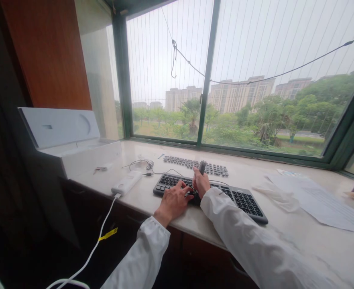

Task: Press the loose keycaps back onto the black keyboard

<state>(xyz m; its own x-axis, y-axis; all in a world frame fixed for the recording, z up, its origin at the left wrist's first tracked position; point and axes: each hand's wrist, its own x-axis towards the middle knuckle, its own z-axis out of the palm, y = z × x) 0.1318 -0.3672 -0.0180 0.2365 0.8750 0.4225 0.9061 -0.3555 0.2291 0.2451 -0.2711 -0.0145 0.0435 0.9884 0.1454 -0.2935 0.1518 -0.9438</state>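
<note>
A black keyboard (pixel 247 202) lies slanted along the front of the pale counter. My left hand (pixel 173 200) grips its front edge near the middle, thumb low and fingers bent over the keys. Beside it, my right hand (pixel 201 182) is closed around an upright dark brush (pixel 202 166), whose tufted upper end sticks out above the fist. The brush's lower end is partly hidden by my hands, so I cannot tell exactly where it touches the keyboard. Behind the keyboard, several loose keycaps (pixel 189 162) are laid out in rows.
A white power bank (pixel 126 182) with a white cable (pixel 97 237) sits left of the keyboard. A thin black cord (pixel 148 165) lies behind it. An open white box (pixel 89 160) stands at the left. Papers (pixel 324 200) and crumpled plastic (pixel 281 196) lie right. A window frame (pixel 207 80) rises behind.
</note>
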